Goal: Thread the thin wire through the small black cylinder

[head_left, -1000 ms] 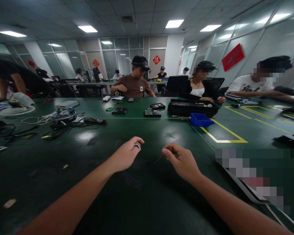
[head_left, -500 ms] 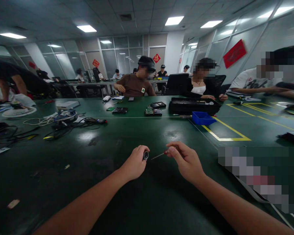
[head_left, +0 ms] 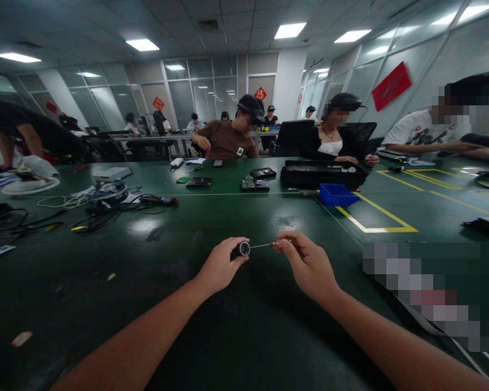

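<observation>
Between the thumb and fingers of my left hand [head_left: 220, 263] is a small black cylinder [head_left: 243, 249], its round end with a grey rim turned toward me. I cannot make out its exact kind. My right hand [head_left: 307, 263] is closed around the reddish handle of a screwdriver [head_left: 261, 246]. The thin metal shaft points left, and its tip is at the right side of the cylinder; whether it touches cannot be told. Both hands are over the green tabletop [head_left: 212, 342].
Hard drives [head_left: 255, 185] lie across the table, near a black tray [head_left: 324, 176] and a blue bin [head_left: 338, 195]. Tangled cables [head_left: 106, 203] are at left. A blurred-out item [head_left: 424, 296] lies at right. Several people sit beyond, one in a brown shirt [head_left: 226, 138].
My left hand has turned the cylinder and opened its grip, so more of the round end shows. The screwdriver has risen and levelled, its tip now beside the cylinder.
</observation>
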A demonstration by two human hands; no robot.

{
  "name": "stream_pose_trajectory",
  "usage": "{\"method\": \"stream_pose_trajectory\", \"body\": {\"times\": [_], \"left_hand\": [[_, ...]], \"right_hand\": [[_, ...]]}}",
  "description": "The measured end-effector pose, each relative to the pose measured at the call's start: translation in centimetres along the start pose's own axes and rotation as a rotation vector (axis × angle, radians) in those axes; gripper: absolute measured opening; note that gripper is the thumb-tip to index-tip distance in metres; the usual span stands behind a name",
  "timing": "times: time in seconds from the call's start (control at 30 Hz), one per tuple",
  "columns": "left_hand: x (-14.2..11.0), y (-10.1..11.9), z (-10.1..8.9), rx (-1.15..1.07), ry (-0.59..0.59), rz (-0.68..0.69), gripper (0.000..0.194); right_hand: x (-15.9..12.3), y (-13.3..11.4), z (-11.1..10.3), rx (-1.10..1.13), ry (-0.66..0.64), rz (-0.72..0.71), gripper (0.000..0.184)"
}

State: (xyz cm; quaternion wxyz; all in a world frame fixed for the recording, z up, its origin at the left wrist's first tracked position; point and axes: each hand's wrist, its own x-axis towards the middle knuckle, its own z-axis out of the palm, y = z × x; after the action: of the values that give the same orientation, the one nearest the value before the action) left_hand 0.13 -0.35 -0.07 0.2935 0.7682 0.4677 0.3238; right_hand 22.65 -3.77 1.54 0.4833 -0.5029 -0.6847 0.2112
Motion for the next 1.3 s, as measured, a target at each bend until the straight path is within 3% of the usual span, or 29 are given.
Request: {"method": "stream_pose_trajectory", "body": {"times": [0.2,0.43,0.67,0.87,1.1,1.2,1.3], "left_hand": [[-0.05,0.07,-0.03,0.011,-0.012,0.006,0.039],[0.00,0.45,-0.14,0.082,-0.008,0.043,0.035],[-0.04,0.14,-0.19,0.125,-0.007,0.063,0.036],[-0.06,-0.03,-0.20,0.132,-0.009,0.083,0.038],[-0.18,-0.01,-0.16,0.130,-0.025,0.063,0.037],[-0.10,-0.14,-0.15,0.103,-0.003,0.074,0.038],[0.01,-0.22,-0.09,0.092,-0.005,0.083,0.038]], "right_hand": [[-0.04,0.05,0.08,0.030,-0.025,-0.016,0.025],[0.32,-0.74,-0.46,-0.160,-0.001,0.045,0.033],[0.28,-0.40,-0.24,-0.050,-0.124,0.015,0.019],[0.37,-0.23,-0.21,-0.113,-0.149,0.112,0.037],[0.13,-0.56,-0.17,-0.080,-0.188,0.036,0.028],[0.08,-0.67,-0.07,-0.083,-0.206,0.059,0.033],[-0.03,-0.70,0.11,-0.043,-0.153,0.098,0.021]]}}
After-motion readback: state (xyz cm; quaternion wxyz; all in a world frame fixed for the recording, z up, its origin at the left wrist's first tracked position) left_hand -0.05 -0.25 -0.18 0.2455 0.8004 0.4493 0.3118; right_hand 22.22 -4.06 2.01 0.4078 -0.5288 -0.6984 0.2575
